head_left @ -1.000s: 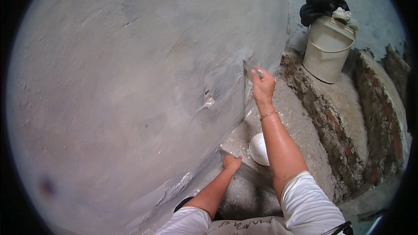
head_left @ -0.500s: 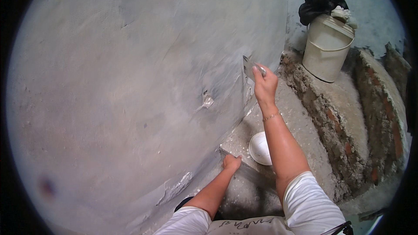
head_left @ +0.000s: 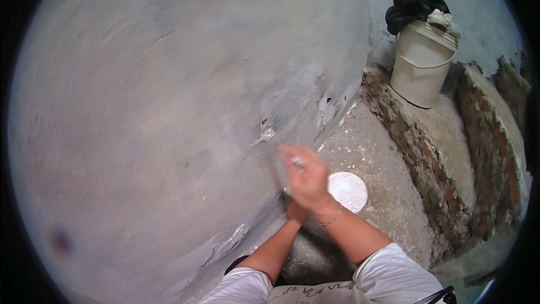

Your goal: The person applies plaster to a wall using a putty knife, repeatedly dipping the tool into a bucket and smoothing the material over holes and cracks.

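My right hand [head_left: 306,177], slightly smeared by motion, is closed round a putty knife [head_left: 297,162] in front of the grey wall. Only a bit of its handle shows clearly; the blade is blurred. Below it, my left hand [head_left: 296,213] looks closed low by the wall at the step's edge, partly covered by my right wrist. What it holds, if anything, is hidden. Right of my right wrist stands a round white tub [head_left: 349,192] with white paste in it. The wall carries a rough chipped spot [head_left: 267,130] and a whitish patch [head_left: 325,111] with a small dark hole.
At the upper right a white bucket [head_left: 423,70] stands on a step, topped by a black plastic bag [head_left: 417,7] and a pale crumpled lump. Rough concrete steps [head_left: 444,135] with bare brick run down the right side. White specks dot the floor.
My right hand has come down and left with the putty knife, away from the whitish patch, to just above my left hand. More of the tub shows. My left hand has hardly moved.
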Tool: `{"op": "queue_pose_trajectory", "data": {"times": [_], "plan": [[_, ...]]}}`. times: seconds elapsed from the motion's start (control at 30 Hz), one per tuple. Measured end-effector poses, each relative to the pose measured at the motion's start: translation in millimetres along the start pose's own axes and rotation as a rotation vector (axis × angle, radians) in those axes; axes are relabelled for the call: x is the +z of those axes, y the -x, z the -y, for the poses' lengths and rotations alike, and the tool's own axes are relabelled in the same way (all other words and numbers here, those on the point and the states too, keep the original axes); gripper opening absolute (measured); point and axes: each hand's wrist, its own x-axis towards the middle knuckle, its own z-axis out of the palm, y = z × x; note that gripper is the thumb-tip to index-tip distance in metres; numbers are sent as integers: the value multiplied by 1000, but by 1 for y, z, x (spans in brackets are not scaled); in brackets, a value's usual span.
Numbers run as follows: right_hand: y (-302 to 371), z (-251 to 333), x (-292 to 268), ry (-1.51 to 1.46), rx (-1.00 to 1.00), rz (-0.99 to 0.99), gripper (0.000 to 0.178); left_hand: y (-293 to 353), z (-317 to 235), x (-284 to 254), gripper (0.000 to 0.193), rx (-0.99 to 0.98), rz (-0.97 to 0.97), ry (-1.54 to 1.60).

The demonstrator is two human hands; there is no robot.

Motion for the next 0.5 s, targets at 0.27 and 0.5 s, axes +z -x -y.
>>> {"op": "queue_pose_trajectory", "data": {"times": [0.27,0.5], "plan": [[23,-64,28,-59,484,-244,22,26,-41,-27,50,-224,70,56],[17,34,42,-150,211,-79,24,14,-12,-5,52,-92,39,8]]}}
